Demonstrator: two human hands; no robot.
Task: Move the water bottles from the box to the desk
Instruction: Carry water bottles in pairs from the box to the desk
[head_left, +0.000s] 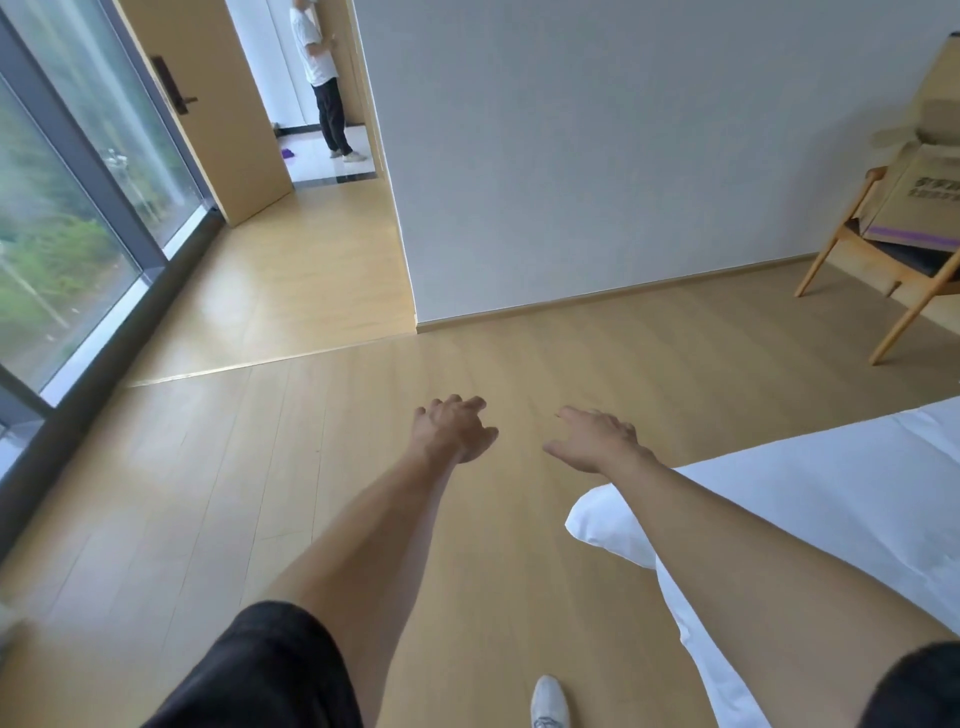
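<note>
Pale wood planks make up the floor (322, 519), and both bare arms reach out over it from the bottom of the view. The left hand (454, 428) hangs at about twelve o'clock from the frame's centre, fingers loosely curled and holding nothing; the right hand (595, 439) sits just beside it toward one o'clock, palm down, fingers spread and relaxed, also holding nothing. The two hands are near each other but apart, touching neither each other nor any object. Black short sleeves show at five and seven o'clock. A white shoe (549, 701) stands on the floor at six o'clock. White bedding (810, 519) fills the four o'clock corner, passing under the right forearm. The cardboard box (917, 182), open at the top with flaps up, rests tilted on a wooden chair (852, 260) at two o'clock, well apart from both hands; whether it holds bottles cannot be told, and no desk is in view. A grey wall (623, 156) runs across the top. At nine and ten o'clock stands a large window (67, 218) with a dark frame. At eleven o'clock an open wooden door (208, 104) gives onto a tiled area where another person (322, 78) stands in a white top and dark trousers.
</note>
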